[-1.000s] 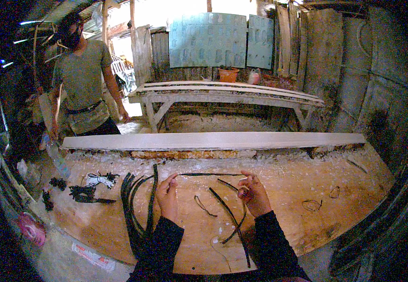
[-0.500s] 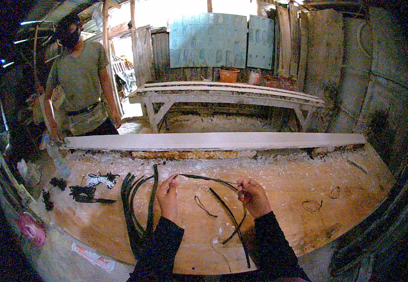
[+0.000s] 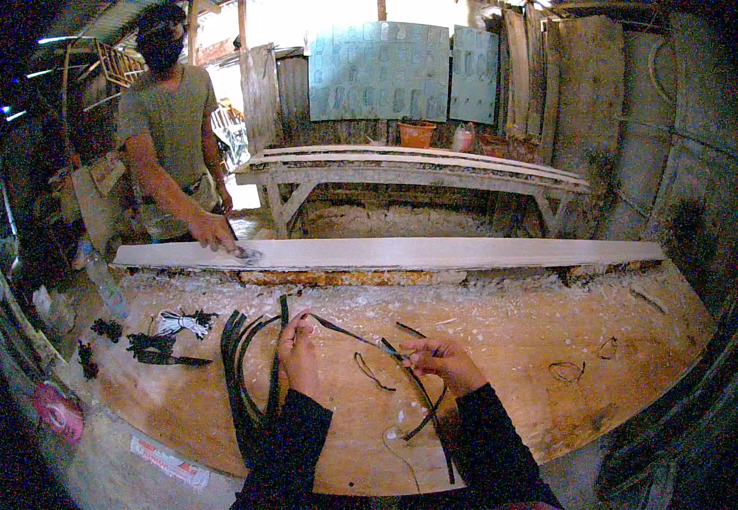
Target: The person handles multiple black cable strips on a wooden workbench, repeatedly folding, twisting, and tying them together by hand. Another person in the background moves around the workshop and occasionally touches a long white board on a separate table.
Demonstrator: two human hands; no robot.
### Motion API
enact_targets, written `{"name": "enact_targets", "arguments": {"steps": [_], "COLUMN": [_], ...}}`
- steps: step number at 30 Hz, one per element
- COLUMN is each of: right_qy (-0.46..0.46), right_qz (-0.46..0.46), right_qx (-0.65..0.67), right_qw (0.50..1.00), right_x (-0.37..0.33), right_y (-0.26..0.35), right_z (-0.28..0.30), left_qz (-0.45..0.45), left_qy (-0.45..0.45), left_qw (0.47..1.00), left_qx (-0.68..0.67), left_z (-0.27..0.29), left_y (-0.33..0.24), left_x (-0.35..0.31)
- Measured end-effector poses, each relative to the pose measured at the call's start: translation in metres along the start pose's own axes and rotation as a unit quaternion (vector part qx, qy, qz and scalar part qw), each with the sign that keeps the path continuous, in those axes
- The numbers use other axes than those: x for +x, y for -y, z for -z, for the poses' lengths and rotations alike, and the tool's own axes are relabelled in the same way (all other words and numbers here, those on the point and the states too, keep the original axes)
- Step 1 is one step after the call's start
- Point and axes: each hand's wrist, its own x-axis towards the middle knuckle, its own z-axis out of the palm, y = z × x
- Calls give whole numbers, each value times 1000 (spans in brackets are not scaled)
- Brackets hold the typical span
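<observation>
A thin black strip (image 3: 345,330) stretches between my two hands above the wooden tabletop. My left hand (image 3: 299,361) pinches its far end between thumb and fingertips. Lower down and to the right, my right hand (image 3: 445,364) has its fingers closed on the strip, with a tail of it hanging below. Under the right hand, a straight black strip (image 3: 432,425) lies on the wood. Beside my left wrist is a bundle of longer black strips (image 3: 237,382), some curved. A small dark loop (image 3: 373,372) rests between my hands.
Black cord bundles (image 3: 107,330) and a hank of white cord (image 3: 182,324) lie at left, near a clear bottle (image 3: 105,285). A long white board (image 3: 471,252) spans the table's far side. Behind it, a person's hand (image 3: 214,232) works a flat tool on it. A bench (image 3: 420,177) stands beyond.
My right hand has moved left and slightly down, closer to my left hand, and the strip now slants. The other person has leaned in and put a tool onto the white board.
</observation>
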Motion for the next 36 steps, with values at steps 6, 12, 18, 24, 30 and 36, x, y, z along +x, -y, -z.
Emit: {"name": "enact_targets", "arguments": {"steps": [6,12,18,24,30,36], "right_qy": [122,208,163,124,93,139], "right_qz": [-15,-61,1,57,75,135], "right_qx": [-84,-58,-32,131,257,313], "right_qw": [989,975,986,982,959,930], "right_x": [2,5,-2,-5,-10,-3], "right_y": [-15,-18,-10,-3,1,-2], "right_z": [3,4,5,6,8,12], "left_qz": [52,41,54,-40,-34,-13], "left_qy": [-21,-18,-11,-10,8,17], "left_qw": [998,999,998,995,993,991], "left_qx": [3,-15,22,93,116,132], "left_z": [2,3,7,2,2,1], "left_y": [-11,-8,-1,0,-5,-2], "left_x": [-4,-3,-1,-1,-4,-5]}}
